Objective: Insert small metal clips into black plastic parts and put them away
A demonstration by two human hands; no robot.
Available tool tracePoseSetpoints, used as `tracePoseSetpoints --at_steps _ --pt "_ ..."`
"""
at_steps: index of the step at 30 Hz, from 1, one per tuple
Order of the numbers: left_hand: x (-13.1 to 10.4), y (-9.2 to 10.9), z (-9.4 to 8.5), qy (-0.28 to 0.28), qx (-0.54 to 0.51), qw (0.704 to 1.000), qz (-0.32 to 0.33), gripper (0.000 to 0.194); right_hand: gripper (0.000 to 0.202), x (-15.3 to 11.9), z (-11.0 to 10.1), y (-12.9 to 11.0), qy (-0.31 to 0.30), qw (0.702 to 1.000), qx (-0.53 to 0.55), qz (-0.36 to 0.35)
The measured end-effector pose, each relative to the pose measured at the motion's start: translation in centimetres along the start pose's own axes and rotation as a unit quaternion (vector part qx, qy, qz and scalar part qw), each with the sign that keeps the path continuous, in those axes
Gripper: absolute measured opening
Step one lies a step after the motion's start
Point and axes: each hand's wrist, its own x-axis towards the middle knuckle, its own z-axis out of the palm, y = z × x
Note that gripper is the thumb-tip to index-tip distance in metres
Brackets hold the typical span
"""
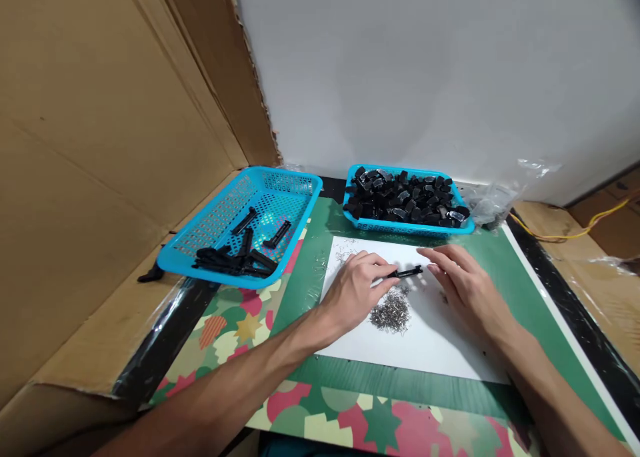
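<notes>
Where the patterned cover (350,414) shows on the near side of the white sheet (425,347), I'd worry about tiny stuff dragged off by a forearm; the busy print would hide it. On the sheet, pile of small metal pieces (391,312), loose, nothing fencing it in, so a low wrist could smear it. Just past the pile, over the sheet's middle: slim black part (410,272), one end pinched between thumb and fingers of my left hand (357,280). Looks like a fingertip hold, so pressure on the free end could twist it or drop it into the pile. My right hand (467,284) is curled over the sheet's right half, fingertips near that free end; can't tell from here if they hold anything. If so, it's tiny and could slip. Scattered bits (347,247) at the sheet's far left corner, easy to flick away. Beyond the sheet to the left, basket (265,207) with similar black parts, tangle risk. Beyond the sheet's far edge, second basket (410,226) heaped with black pieces (405,197); a bump could spill some. Plastic bag (495,200) beside it might snag.
</notes>
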Motion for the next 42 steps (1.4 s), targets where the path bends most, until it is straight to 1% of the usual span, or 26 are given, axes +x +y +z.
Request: tracePoseSetpoints --at_steps 2,4,5,7,8,9,11,12,14,16,21,29,34,38,42 --pt "-0.2 -0.1 0.2 0.004 0.007 1.0 0.005 0.021 0.03 0.0 -0.4 0.7 0.012 0.999 -0.051 0.002" --pt "-0.3 -0.1 0.4 0.009 0.013 1.0 0.008 0.021 0.029 0.1 -0.8 0.9 0.032 0.997 -0.059 0.025" --pt "-0.4 0.0 0.5 0.012 0.017 1.0 0.011 0.02 0.029 0.3 -0.9 0.8 0.04 0.997 -0.04 0.046" --pt "-0.5 0.0 0.6 0.016 0.028 0.999 0.022 0.018 0.033 0.8 -1.0 0.1 0.053 0.992 0.055 0.103" --pt "-0.5 0.1 0.6 0.018 0.033 0.999 0.03 0.017 0.036 1.1 -0.8 -0.4 0.052 0.981 0.125 0.138" --pt "-0.5 0.2 0.6 0.019 0.036 0.998 0.038 0.015 0.041 1.5 -0.6 -1.1 0.048 0.962 0.205 0.176" --pt "-0.5 0.3 0.5 0.015 0.045 0.998 0.052 0.012 0.051 2.3 0.3 -2.5 0.019 0.907 0.343 0.245" --pt "-0.5 0.4 0.5 0.012 0.053 0.997 0.057 0.01 0.054 2.7 0.8 -3.1 0.006 0.883 0.389 0.265" --pt "-0.5 0.5 0.4 0.002 0.073 0.995 0.063 0.009 0.06 3.3 1.8 -4.0 -0.017 0.85 0.439 0.29" --pt "-0.5 0.6 0.4 -0.003 0.092 0.994 0.065 0.009 0.06 3.5 2.6 -4.5 -0.024 0.837 0.456 0.302" --pt "-0.4 0.6 0.7 -0.004 0.108 0.991 0.08 0.01 0.06 3.4 3.2 -4.9 -0.008 0.829 0.458 0.32" --pt "-0.5 0.5 1.2 0.003 0.131 0.987 0.094 0.01 0.058 3.5 3.1 -4.9 0.005 0.835 0.438 0.333" --pt "-0.5 0.5 1.2 0.011 0.155 0.983 0.1 0.01 0.062 3.3 3.1 -5.0 0.003 0.85 0.414 0.325" --pt "-0.6 0.6 1.3 0.024 0.188 0.974 0.123 0.017 0.06 3.3 3.2 -5.2 0.005 0.87 0.378 0.317" --pt "-0.6 0.8 1.4 0.02 0.204 0.969 0.137 0.021 0.058 3.3 3.3 -5.4 0.013 0.87 0.381 0.313"
